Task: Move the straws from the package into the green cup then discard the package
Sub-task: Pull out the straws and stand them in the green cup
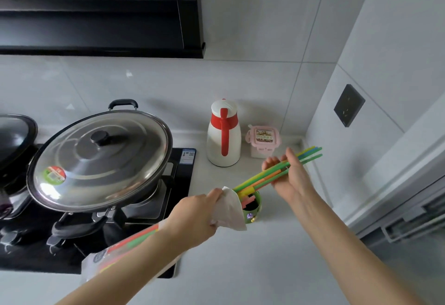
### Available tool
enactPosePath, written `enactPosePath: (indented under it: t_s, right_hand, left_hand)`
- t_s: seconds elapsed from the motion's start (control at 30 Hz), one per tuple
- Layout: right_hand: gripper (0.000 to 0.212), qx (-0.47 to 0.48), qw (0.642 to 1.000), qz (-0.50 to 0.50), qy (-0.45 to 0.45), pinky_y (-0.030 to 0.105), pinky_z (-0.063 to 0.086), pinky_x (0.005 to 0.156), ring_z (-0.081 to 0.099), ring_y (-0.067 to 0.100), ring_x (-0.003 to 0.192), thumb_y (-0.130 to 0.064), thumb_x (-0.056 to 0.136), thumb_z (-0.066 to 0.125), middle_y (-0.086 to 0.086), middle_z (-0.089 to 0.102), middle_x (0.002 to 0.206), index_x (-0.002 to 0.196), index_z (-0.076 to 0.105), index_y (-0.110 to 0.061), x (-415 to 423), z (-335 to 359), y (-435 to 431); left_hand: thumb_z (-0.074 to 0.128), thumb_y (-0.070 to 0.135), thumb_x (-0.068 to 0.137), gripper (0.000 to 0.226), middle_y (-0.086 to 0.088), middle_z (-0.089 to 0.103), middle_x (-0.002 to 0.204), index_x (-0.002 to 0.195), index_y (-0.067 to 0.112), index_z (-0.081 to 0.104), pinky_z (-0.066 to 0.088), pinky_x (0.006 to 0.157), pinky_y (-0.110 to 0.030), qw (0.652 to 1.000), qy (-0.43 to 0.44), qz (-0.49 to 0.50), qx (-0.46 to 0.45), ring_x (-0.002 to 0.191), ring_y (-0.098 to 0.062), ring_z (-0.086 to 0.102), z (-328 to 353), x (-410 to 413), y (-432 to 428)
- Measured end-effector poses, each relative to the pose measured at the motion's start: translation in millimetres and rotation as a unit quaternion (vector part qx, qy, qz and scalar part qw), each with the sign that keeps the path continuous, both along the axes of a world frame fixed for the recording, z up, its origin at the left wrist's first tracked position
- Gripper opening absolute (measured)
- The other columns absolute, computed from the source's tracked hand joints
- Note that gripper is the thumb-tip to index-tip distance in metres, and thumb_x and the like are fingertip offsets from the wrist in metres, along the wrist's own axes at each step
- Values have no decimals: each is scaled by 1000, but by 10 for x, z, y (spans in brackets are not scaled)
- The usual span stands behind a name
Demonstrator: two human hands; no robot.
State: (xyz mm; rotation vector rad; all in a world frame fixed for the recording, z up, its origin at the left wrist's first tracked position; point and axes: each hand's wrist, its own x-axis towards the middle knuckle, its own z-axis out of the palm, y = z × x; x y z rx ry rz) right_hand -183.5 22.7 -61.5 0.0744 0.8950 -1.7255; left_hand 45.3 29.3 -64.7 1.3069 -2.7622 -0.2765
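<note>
My left hand (pixel 196 210) grips the clear plastic straw package (pixel 125 249), which runs back under my forearm with several coloured straws still inside; its open white mouth (pixel 230 208) sits at the rim of the green cup (pixel 254 210). My right hand (pixel 289 174) holds a bundle of green, yellow, orange and blue straws (pixel 269 172), tilted, with their lower ends reaching into the cup and their upper ends pointing to the back right.
A wok with a steel lid (pixel 101 157) sits on the black gas stove (pixel 168 184) at left. A white and red thermos jug (pixel 224 133) and a pink lidded box (pixel 263 139) stand at the back. The wall corner is close on the right.
</note>
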Motion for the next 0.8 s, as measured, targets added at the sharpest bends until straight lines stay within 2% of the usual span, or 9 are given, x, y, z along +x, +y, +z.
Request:
enactPosePath:
  t_s: [0.1,0.17,0.2,0.27,0.33,0.43,0.53,0.67,0.8]
  right_hand:
    - [29,3,997,69,40,38,52,84,67,24,80,-33,97,47,11,66,79,80,52,-10,146,-78,56]
    - [31,-2,998,67,19,42,49,92,70,28,83,-32,99,43,15,70,79,80,51,-8,239,-101,71]
    - [33,-7,999,53,6,44,50,90,72,28,77,-32,99,42,15,71,72,78,49,-7,271,-101,68]
    - [36,-5,1000,4,11,43,54,76,70,23,56,-31,99,42,9,64,51,72,45,-8,281,-109,24]
    - [41,7,998,-43,38,35,53,61,52,14,36,-32,100,40,1,46,38,65,39,-12,208,-104,-33]
    - [42,16,994,-90,60,17,32,38,27,8,29,-32,99,41,-8,26,34,61,30,-17,-8,-32,-116]
    - [43,8,986,-131,103,15,21,33,19,7,30,-34,95,48,-9,19,36,59,28,-20,-234,67,-183]
    - [49,-17,975,-158,152,18,20,34,18,9,32,-43,93,50,-8,19,38,56,28,-20,-383,259,-265]
    - [51,-40,958,-179,220,19,20,36,18,11,33,-45,92,52,-7,21,40,54,29,-20,-440,423,-320]
  left_hand:
    - [60,29,78,58,-1,69,102,132,24,39,46,68,-31,1000,21,6,12,87,-27,65,-64,18,-21]
    - [61,29,77,59,-1,70,101,132,25,39,45,67,-30,999,34,6,28,86,-27,65,-109,37,-14]
    - [61,30,76,61,-1,70,101,132,25,39,46,67,-31,999,38,7,37,86,-28,65,-131,48,-8]
    - [62,30,75,63,-1,70,102,133,26,38,49,68,-32,998,47,15,48,86,-28,65,-180,77,-7]
    - [63,30,74,63,-1,70,102,132,26,39,49,68,-33,997,54,24,53,86,-29,66,-226,107,-20]
    - [63,29,73,64,0,70,104,133,26,39,50,69,-33,997,56,34,52,87,-28,66,-292,163,-50]
    - [64,28,74,66,0,70,105,135,26,38,50,70,-32,996,59,39,51,86,-28,66,-370,247,-74]
    - [66,27,76,64,1,71,101,134,26,41,49,68,-32,994,75,61,51,84,-27,67,-452,366,-108]
    - [65,29,78,65,1,71,104,137,26,38,49,71,-32,995,51,70,53,87,-26,67,-542,472,-178]
